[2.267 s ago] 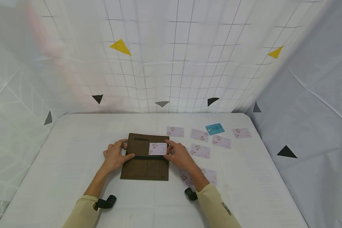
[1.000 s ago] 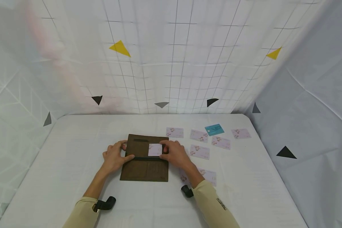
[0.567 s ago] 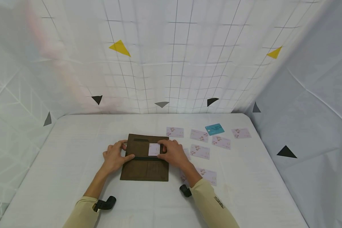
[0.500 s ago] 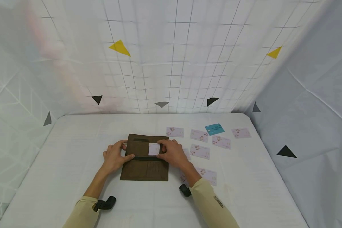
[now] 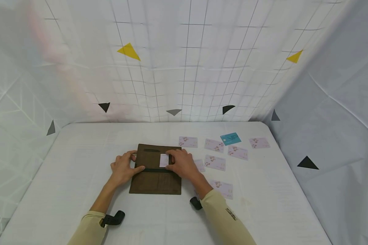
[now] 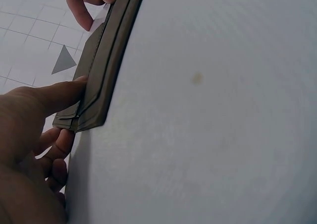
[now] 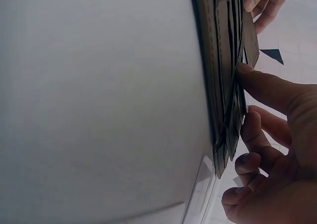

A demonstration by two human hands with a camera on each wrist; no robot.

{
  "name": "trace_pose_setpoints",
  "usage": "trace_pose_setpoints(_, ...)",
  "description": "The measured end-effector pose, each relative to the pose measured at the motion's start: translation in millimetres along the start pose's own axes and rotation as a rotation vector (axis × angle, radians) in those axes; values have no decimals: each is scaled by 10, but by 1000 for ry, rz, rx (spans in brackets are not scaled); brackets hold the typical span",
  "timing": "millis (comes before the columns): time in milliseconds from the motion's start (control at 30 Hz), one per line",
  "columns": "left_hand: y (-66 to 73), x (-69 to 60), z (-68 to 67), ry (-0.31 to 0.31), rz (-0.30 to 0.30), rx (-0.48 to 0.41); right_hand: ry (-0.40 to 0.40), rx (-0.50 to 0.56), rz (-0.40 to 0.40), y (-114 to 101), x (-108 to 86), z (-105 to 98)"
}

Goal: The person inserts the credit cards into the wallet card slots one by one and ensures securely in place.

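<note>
Card [image 5: 164,160] extends leftward from pinching right hand [image 5: 184,164].

The place looks like a small booth curtained off around a table; what kind of building holds it cannot be told. Under the grip of the left hand [image 5: 122,168] on the wallet [image 5: 145,183] spreads a table [image 5: 64,170] with a plain white covering. Beyond the grip hangs a pale, grid-printed back sheet [image 5: 168,75], dotted with printed triangles [image 5: 129,52]. To the grip's left stands a white-lined left sheet [image 5: 15,136]; to its right, a creased, greyish right sheet [image 5: 340,119]. Nearer than the grip, both wrists wear black cameras [image 5: 114,219].
</note>
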State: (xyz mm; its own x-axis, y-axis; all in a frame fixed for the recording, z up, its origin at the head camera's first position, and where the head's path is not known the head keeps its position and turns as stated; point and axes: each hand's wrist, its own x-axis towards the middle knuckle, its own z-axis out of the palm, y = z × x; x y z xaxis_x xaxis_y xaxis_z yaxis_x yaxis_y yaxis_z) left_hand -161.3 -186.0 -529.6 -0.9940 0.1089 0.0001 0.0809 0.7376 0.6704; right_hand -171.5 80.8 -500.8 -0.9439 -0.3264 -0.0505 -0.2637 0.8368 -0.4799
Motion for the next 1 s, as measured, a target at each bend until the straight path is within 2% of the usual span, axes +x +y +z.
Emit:
trace_pose_setpoints(500,17,-13,-4,-5,2,7,-3,-30,-13,-7,29,29)
trace_pose_setpoints(733,6,-13,-4,-7,1,11,2,8,10,16,8,0)
trace_pose_setpoints(1000,16,-18,-1,0,2,10,3,-31,12,77,-3,-29)
